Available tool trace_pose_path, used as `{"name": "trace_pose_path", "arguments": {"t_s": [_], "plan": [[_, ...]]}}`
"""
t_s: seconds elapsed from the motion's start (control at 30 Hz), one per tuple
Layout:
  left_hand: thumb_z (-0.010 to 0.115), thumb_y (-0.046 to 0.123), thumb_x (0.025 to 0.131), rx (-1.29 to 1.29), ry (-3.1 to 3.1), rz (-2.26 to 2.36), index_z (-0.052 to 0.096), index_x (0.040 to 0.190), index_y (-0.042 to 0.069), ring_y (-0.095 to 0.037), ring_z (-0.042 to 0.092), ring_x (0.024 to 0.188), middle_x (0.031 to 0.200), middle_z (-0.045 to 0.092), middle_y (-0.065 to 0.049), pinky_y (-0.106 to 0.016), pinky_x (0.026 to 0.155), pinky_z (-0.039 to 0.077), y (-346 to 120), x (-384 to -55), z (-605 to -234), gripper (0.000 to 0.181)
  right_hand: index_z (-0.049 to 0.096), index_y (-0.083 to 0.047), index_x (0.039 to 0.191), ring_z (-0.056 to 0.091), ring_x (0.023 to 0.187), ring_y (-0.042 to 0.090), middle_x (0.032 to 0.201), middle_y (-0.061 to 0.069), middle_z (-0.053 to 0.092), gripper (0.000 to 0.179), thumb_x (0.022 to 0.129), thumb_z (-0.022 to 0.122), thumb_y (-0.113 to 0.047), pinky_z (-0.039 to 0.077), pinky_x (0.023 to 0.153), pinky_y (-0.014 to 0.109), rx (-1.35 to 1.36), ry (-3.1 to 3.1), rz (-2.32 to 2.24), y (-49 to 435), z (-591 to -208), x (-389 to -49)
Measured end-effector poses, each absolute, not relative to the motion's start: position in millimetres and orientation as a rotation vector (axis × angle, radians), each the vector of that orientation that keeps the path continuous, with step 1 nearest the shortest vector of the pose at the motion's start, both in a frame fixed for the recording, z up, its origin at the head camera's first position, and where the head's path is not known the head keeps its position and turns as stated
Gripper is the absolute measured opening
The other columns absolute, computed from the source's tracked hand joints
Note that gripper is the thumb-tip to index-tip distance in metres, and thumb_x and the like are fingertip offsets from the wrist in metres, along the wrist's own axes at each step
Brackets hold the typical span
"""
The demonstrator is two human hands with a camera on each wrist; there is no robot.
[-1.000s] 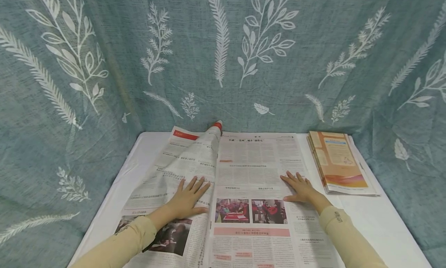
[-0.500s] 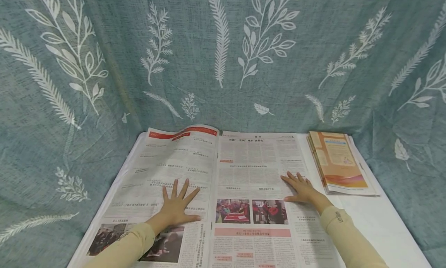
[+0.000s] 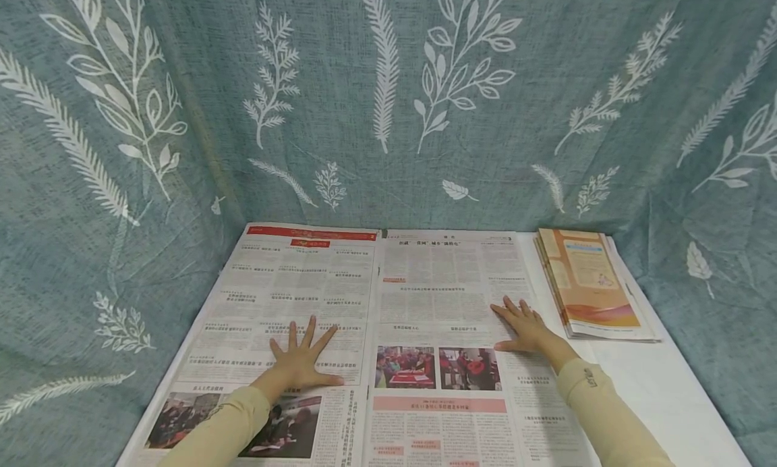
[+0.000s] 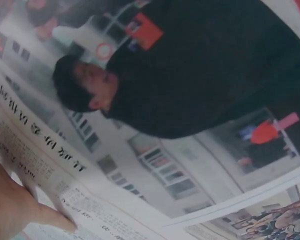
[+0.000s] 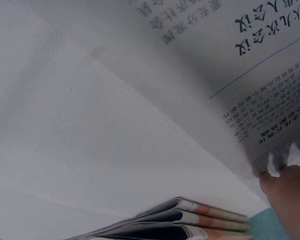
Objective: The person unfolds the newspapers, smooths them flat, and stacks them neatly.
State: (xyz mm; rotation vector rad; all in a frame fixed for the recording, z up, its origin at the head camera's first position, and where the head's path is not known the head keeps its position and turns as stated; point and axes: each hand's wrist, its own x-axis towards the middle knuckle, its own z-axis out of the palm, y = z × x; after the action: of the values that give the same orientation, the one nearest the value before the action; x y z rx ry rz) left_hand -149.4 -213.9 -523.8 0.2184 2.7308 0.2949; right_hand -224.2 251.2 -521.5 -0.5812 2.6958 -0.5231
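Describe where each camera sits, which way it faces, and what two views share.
Head: worn on the head, facing forward and down at the open white printed paper newspaper; left hand, right hand and cream fabric sleeves show.
Left wrist: on that wrist, facing a large printed colour photo; part of the left hand shows.
Right wrist: on that wrist, facing the newspaper's edge and white surface; part of the right hand shows.
Shared: head and right wrist both show the orange, folded paper stack.

Near edge of the newspaper (image 3: 388, 332) gets chopped off in the head view, and its fine print (image 3: 479, 430) can't really be read. Some of the left page (image 3: 279, 285) is covered by the left sleeve (image 3: 221, 426); the left grip (image 4: 12, 205) is mostly cropped in its wrist view.
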Motion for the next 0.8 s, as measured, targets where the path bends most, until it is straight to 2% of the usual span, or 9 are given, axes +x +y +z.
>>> {"name": "trace_pose_path", "arguments": {"t_s": [0.3, 0.5, 0.6, 0.7, 0.8], "plan": [[0.071, 0.070, 0.062, 0.272, 2.726, 0.327, 0.020, 0.150, 0.021, -0.061, 0.000, 0.136, 0.157, 0.003, -0.024, -0.086, 0.091, 0.007, -217, -153, -513, 0.114, 0.033, -0.003, 0.143, 0.015, 0.132, 0.062, 0.149, 0.033, 0.020, 0.093, 0.073, 0.074, -0.048, 0.018, 0.103, 0.073, -0.542, 2.726, -0.478, 253, -515, -226], [0.078, 0.062, 0.060, 0.306, 2.728, 0.344, 0.025, 0.149, 0.012, -0.060, 0.014, 0.135, 0.155, 0.016, -0.024, -0.083, 0.090, 0.021, -217, -159, -504, 0.115, 0.033, -0.003, 0.142, 0.015, 0.132, 0.062, 0.148, 0.034, 0.019, 0.093, 0.072, 0.075, -0.046, 0.019, 0.102, 0.074, -0.535, 2.723, -0.480, 260, -514, -227], [0.082, 0.056, 0.059, 0.309, 2.722, 0.351, 0.027, 0.148, 0.007, -0.059, 0.019, 0.133, 0.153, 0.019, -0.027, -0.082, 0.089, 0.025, -219, -162, -498, 0.116, 0.033, -0.002, 0.142, 0.014, 0.132, 0.062, 0.148, 0.035, 0.018, 0.093, 0.071, 0.076, -0.046, 0.018, 0.102, 0.074, -0.530, 2.716, -0.494, 263, -514, -227], [0.083, 0.053, 0.058, 0.248, 2.686, 0.359, 0.025, 0.148, 0.008, -0.061, 0.014, 0.134, 0.152, 0.015, -0.030, -0.082, 0.092, 0.020, -224, -163, -492, 0.116, 0.032, -0.002, 0.142, 0.013, 0.131, 0.063, 0.148, 0.035, 0.017, 0.094, 0.071, 0.076, -0.045, 0.019, 0.101, 0.074, -0.514, 2.700, -0.491, 266, -514, -226], [0.085, 0.052, 0.057, 0.157, 2.634, 0.386, 0.022, 0.149, 0.011, -0.064, 0.004, 0.133, 0.153, 0.006, -0.032, -0.084, 0.092, 0.014, -231, -162, -487, 0.118, 0.033, 0.000, 0.141, 0.015, 0.129, 0.065, 0.147, 0.036, 0.018, 0.094, 0.069, 0.077, -0.043, 0.021, 0.100, 0.075, -0.509, 2.695, -0.477, 270, -512, -225]]}}
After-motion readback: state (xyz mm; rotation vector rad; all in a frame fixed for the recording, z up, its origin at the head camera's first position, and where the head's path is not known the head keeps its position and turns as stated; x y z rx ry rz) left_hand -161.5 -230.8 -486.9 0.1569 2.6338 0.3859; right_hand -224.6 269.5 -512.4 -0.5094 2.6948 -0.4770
